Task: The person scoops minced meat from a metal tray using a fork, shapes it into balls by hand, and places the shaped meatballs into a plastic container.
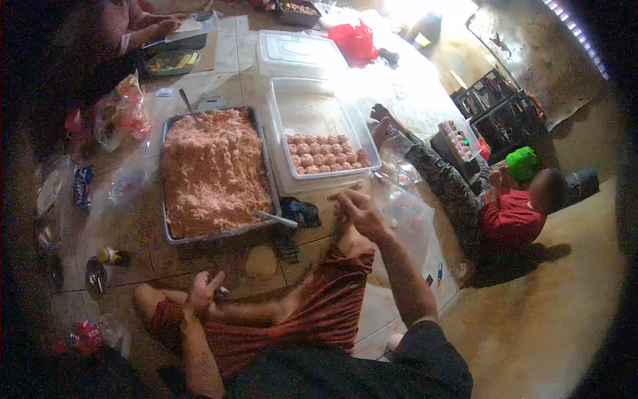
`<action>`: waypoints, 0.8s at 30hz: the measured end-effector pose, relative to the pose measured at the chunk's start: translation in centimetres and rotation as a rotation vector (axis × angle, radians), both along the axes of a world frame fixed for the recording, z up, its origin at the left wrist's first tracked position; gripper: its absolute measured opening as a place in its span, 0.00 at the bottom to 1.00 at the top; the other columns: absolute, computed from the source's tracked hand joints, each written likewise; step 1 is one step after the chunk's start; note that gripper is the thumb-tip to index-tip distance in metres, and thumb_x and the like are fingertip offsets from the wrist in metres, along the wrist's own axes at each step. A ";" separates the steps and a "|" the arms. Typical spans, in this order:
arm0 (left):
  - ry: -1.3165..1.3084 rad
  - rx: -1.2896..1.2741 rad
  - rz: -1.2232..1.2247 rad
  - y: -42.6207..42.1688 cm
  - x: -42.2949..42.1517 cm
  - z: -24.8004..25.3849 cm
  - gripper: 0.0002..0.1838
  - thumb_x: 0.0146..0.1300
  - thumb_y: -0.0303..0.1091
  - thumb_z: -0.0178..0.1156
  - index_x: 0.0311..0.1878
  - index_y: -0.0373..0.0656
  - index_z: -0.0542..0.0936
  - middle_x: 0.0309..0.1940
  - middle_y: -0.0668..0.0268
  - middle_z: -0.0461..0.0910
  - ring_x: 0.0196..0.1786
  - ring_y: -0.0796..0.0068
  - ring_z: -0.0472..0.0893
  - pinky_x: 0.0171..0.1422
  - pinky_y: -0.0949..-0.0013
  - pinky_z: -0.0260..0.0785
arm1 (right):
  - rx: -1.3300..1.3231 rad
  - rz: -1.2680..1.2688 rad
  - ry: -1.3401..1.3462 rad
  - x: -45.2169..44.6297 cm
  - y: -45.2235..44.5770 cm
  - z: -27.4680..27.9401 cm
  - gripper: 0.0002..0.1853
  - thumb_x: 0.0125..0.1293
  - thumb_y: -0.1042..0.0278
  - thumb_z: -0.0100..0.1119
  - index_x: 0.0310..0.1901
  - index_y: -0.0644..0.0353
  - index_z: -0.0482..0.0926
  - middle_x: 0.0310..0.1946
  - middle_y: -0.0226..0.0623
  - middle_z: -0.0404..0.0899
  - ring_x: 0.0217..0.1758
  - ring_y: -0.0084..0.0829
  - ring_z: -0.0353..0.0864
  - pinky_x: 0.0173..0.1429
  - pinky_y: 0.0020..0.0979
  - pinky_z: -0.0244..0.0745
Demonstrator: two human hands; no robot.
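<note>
My left hand (pixel 201 292) is above my folded leg, palm partly turned up, fingers loosely bent and apart. A small pale thing (pixel 223 290) lies by its fingertips; I cannot make out what it is. Over my other knee is my right hand (pixel 361 211), fingers bent but apart, with nothing visible in it. It is just in front of a clear plastic box (pixel 374 149) holding rows of meatballs (pixel 319 153). Left of that box, a large tray (pixel 166 199) is heaped with pink minced meat (pixel 212 173). One spoon (pixel 276 218) rests at its near corner, another (pixel 186 100) at the far edge.
A lidded plastic box (pixel 299 50) and a red bag (pixel 352 43) are farther back. At right, a person in red (pixel 508 216) sits by a tray of balls (pixel 455 139). Another person's arms (pixel 149 30) are at upper left. An ashtray (pixel 96 274) lies at left.
</note>
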State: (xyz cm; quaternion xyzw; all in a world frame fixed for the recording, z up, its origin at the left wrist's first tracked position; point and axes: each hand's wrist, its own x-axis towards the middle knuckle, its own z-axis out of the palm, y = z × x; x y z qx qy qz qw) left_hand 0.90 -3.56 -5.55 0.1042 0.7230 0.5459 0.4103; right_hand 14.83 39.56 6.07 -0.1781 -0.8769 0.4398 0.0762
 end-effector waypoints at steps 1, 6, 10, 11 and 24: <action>0.091 -0.044 -0.089 -0.7 -0.6 -2.8 0.23 0.70 0.52 0.64 0.37 0.38 0.75 0.26 0.68 0.72 0.29 0.76 0.78 0.33 0.66 0.68 | -0.417 -0.146 0.042 -0.3 -0.8 -0.5 0.16 0.76 0.67 0.54 0.62 0.56 0.80 0.33 0.32 0.80 0.36 0.24 0.78 0.43 0.28 0.75; 0.006 -0.073 -0.056 -0.2 0.1 -3.8 0.25 0.70 0.54 0.63 0.32 0.39 0.72 0.25 0.68 0.71 0.30 0.74 0.82 0.33 0.67 0.71 | -0.139 -0.083 0.133 -1.7 -4.9 -3.4 0.32 0.73 0.67 0.59 0.77 0.49 0.62 0.33 0.29 0.77 0.35 0.26 0.75 0.44 0.29 0.76; 0.040 0.080 -0.099 0.5 0.6 -1.7 0.27 0.70 0.54 0.62 0.37 0.35 0.71 0.25 0.65 0.70 0.32 0.72 0.85 0.33 0.65 0.73 | 0.234 0.101 0.248 -3.8 -7.1 -4.6 0.41 0.70 0.70 0.61 0.81 0.45 0.52 0.30 0.36 0.75 0.34 0.31 0.74 0.45 0.34 0.76; 0.046 0.078 -0.058 0.3 0.6 -2.2 0.27 0.71 0.54 0.62 0.38 0.34 0.71 0.26 0.64 0.71 0.32 0.72 0.85 0.33 0.64 0.73 | 0.302 0.135 0.275 -3.9 -7.7 -5.0 0.41 0.69 0.71 0.61 0.81 0.45 0.52 0.30 0.37 0.75 0.35 0.31 0.74 0.44 0.34 0.76; -0.011 0.041 -0.085 0.8 0.2 -2.2 0.24 0.70 0.54 0.62 0.38 0.38 0.79 0.31 0.64 0.82 0.34 0.72 0.83 0.41 0.65 0.75 | 0.239 0.020 0.216 -2.5 -8.2 -5.7 0.44 0.62 0.84 0.56 0.79 0.45 0.56 0.43 0.44 0.74 0.43 0.37 0.76 0.51 0.36 0.76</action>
